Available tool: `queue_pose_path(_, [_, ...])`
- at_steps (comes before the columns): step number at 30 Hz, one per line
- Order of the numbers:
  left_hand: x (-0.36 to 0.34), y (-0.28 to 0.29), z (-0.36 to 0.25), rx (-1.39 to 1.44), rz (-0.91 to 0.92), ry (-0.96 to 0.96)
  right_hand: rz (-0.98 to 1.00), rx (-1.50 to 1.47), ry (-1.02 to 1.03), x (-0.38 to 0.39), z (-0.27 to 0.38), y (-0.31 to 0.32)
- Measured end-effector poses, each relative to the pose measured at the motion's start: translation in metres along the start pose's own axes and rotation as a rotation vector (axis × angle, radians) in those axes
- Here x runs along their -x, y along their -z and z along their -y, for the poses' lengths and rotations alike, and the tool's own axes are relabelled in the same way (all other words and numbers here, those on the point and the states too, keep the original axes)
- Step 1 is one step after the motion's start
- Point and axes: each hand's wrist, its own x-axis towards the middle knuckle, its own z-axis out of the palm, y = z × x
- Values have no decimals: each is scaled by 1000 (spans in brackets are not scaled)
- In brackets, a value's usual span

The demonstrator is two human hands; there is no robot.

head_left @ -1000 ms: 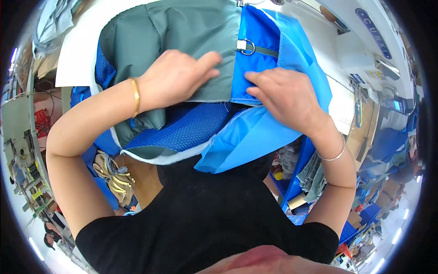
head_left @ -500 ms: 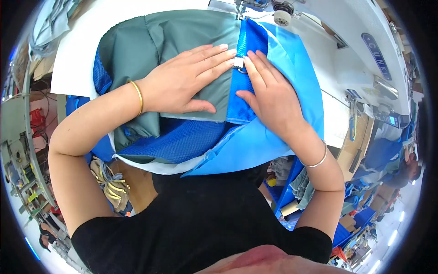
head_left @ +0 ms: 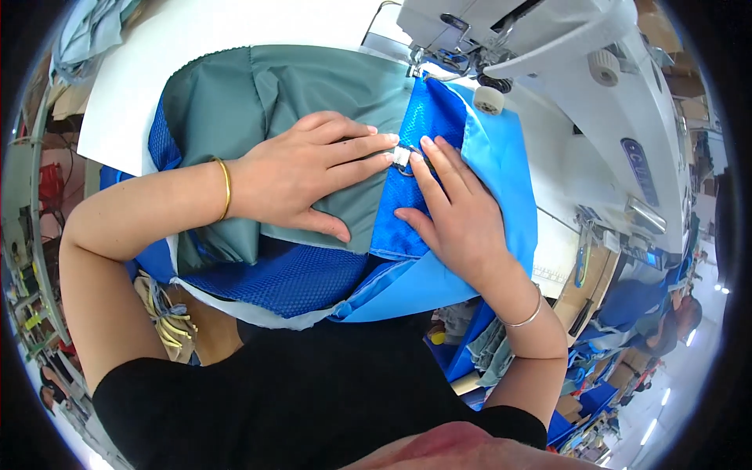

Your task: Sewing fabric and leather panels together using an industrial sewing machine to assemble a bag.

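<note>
My left hand lies flat with fingers spread on dark green fabric. Opposite it, my right hand rests with stretched fingers on a shiny blue strip beside a light blue panel. Between the fingertips of both hands sits a small white piece with a dark loop on it, at the seam where green meets blue. Blue mesh shows below the green layer. At the far end of this seam, the sewing machine's presser foot meets the cloth.
The white sewing machine stands at the far right, over a white table. Scissors with blue handles lie at the table's right side. Folded grey-blue cloth is at the far left, and a tied bundle of straps hangs below left.
The view has tilted, so the cloth and both hands appear lower and more of the sewing machine shows. Both hands keep nearly the same place on the fabric.
</note>
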Motion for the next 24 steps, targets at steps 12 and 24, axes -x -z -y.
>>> queue_pose_path(12, [-10, 2, 17, 16, -26, -20, -13, 71, -12, -12, -12, 0])
queue_pose_path(24, [-25, 7, 37, -35, -42, -48, -67, 76, 19, -27, -32, 2])
